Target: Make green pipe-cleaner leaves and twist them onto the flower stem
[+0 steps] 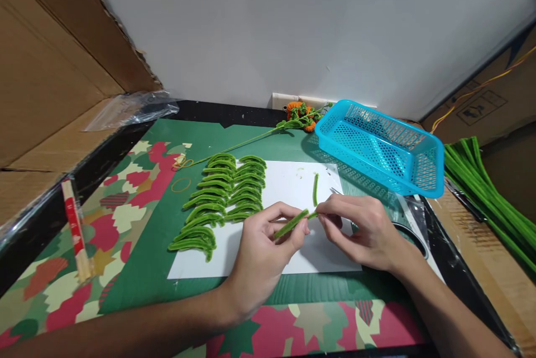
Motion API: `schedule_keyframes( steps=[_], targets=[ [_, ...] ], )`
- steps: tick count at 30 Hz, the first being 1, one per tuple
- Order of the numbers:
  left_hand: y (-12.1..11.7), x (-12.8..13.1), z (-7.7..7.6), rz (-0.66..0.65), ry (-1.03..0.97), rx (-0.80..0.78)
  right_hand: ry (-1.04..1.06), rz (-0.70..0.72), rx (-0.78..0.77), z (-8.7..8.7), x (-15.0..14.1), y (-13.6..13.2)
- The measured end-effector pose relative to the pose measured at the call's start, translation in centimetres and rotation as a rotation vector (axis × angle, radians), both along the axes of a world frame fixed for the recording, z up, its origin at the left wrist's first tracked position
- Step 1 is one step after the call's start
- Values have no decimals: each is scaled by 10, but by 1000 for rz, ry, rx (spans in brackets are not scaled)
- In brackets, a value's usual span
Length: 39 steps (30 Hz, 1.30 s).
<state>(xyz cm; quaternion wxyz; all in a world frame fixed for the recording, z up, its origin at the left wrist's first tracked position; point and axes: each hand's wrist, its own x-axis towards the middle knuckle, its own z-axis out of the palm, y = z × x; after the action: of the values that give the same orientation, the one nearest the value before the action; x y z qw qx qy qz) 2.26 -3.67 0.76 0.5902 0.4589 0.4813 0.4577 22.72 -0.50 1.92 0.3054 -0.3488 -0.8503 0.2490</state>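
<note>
Between the thumb and fingers of my left hand (pixel 263 249) is a short piece of green pipe cleaner (pixel 291 224), slanting up to the right. My right hand (pixel 362 229) pinches a small green end beside its upper tip; whether the two are one piece I cannot tell. Behind my fingers a single green pipe cleaner piece (pixel 315 189) lies on the white paper (pixel 288 182). Two columns of curved, bent pipe cleaner pieces (pixel 247 185) lie on the paper's left side. Scissors (pixel 412 238) lie partly hidden under my right hand and wrist.
A blue perforated basket (pixel 379 148) stands at the back right. Orange pipe cleaner flowers (pixel 299 112) on a long stem lie beside it. Long green pipe cleaners (pixel 489 201) are bundled at right. Chopsticks in a red wrapper (pixel 75 229) and rubber bands (pixel 181 185) lie at left.
</note>
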Motion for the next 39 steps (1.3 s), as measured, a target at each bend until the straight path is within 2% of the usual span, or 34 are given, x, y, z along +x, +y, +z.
schedule_keyframes(
  steps=[10,26,39],
  targets=[
    [1,-1,-1,-83,42,20,-39,38,-15,2,-3,-1],
    [1,-4,1,-147,-14,-2,80,101,-377,17,0,-1],
    [2,-5,2,-118,-6,7,87,34,-310,12,0,0]
  ],
)
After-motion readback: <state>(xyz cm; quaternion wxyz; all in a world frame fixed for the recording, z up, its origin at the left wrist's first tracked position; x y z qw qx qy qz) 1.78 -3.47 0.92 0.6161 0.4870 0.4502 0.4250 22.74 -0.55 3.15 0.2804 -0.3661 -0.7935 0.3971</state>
